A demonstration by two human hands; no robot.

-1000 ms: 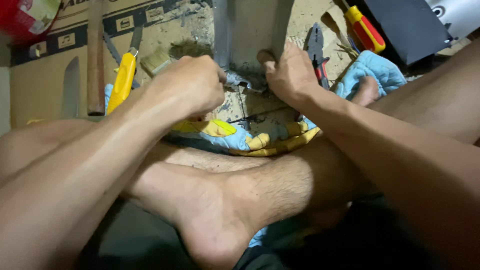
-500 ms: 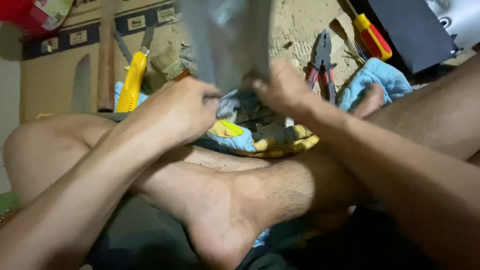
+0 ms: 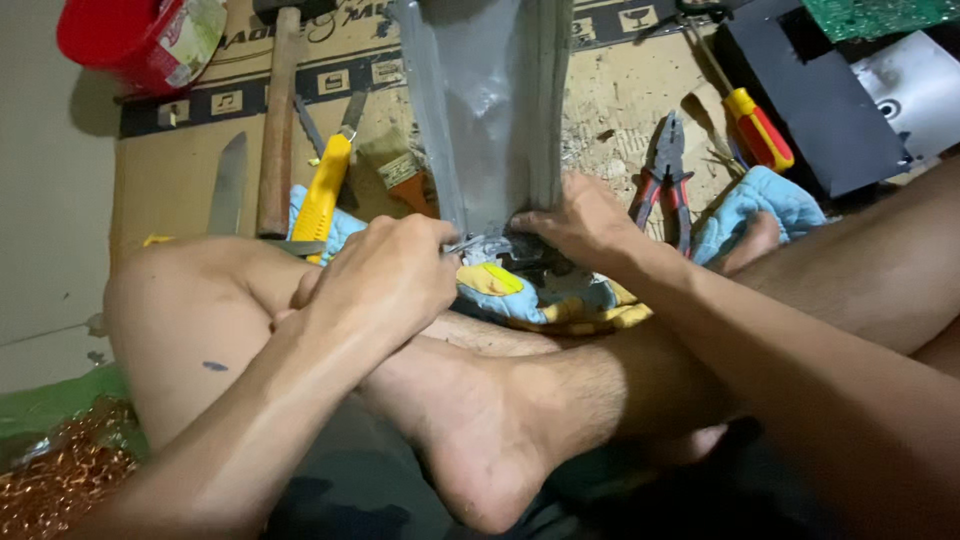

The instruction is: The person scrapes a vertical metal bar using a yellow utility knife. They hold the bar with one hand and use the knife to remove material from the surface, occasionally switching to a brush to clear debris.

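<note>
Both forearms are reaching forward over the crossed bare legs, converging near the middle of the view. The left hand is curling into a loose fist, knuckles up, thumb and fingers pinching at its far side. The right hand is lying palm down, fingers bending and pressing downward, wrist angling inward.

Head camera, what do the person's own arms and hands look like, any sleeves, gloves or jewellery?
Both forearms are bare right up to the frame edge, with no sleeves in view. The left hand and right hand wear no gloves, and no rings, watch or wristbands show. The left arm enters from the lower left, the right arm from the lower right. The fingernails cannot be made out.
</note>
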